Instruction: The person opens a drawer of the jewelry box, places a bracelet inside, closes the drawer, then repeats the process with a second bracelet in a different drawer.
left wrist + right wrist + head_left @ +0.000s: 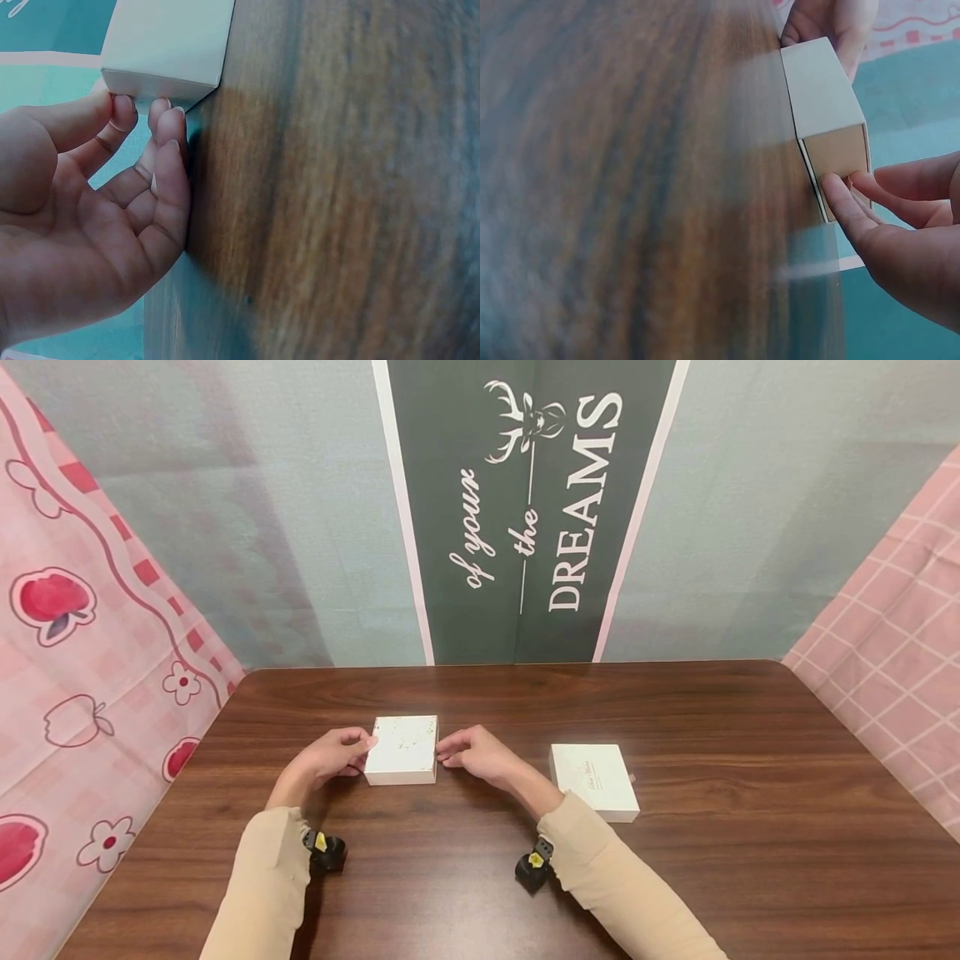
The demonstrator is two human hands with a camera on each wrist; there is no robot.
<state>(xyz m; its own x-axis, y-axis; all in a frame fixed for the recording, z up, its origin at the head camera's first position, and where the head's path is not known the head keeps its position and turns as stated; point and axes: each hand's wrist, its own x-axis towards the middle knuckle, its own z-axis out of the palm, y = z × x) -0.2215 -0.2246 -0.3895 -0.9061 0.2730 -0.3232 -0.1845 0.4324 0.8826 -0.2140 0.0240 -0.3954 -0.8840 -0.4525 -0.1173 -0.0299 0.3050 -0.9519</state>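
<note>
A white square box [405,746] with gold specks on its lid lies on the table between both hands. My left hand [335,755] holds its left side, the thumb at the top edge and the other fingers curled below. In the left wrist view those fingertips meet the end of the box [169,41]. From the opposite side, my right hand [483,753] has its fingertips at the tan drawer end [836,152], around a small brown pull tab [848,181]. The white sleeve edges frame this drawer end, which looks flush with them.
A second white box [596,781] with gold lettering and a small tab on its right side lies to the right, behind my right forearm. The brown wooden table [450,893] ends at a curtain printed with a deer head; pink cloths hang at both sides.
</note>
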